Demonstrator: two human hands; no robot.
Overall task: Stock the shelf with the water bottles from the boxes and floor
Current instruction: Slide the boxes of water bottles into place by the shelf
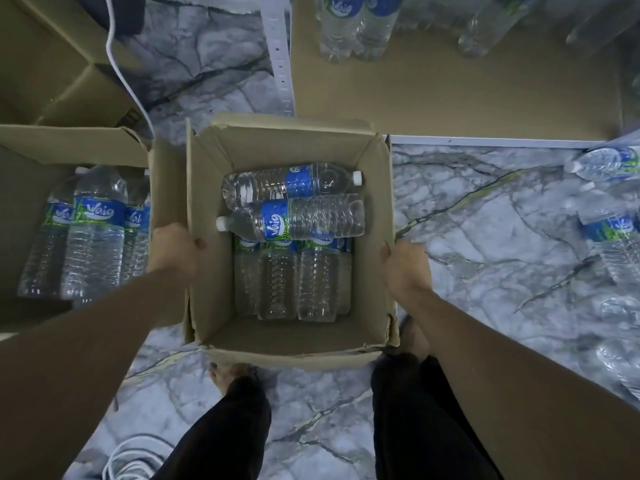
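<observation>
An open cardboard box (207, 289) stands in front of my legs on the marble floor. Inside it, two blue-labelled water bottles (294, 216) lie across several more bottles (294, 278). My left hand (173, 252) grips the box's left wall, fingers curled over the rim. My right hand (403, 266) grips the right wall the same way. The brown shelf board (450, 95) lies beyond the box, with a few bottles (353, 26) standing at its back.
A second box (20, 202) at the left holds several bottles (93, 230). Loose bottles (609, 237) lie on the floor at the right. A white shelf post (280, 64) rises behind the box. White cable (131, 459) coils by my left leg.
</observation>
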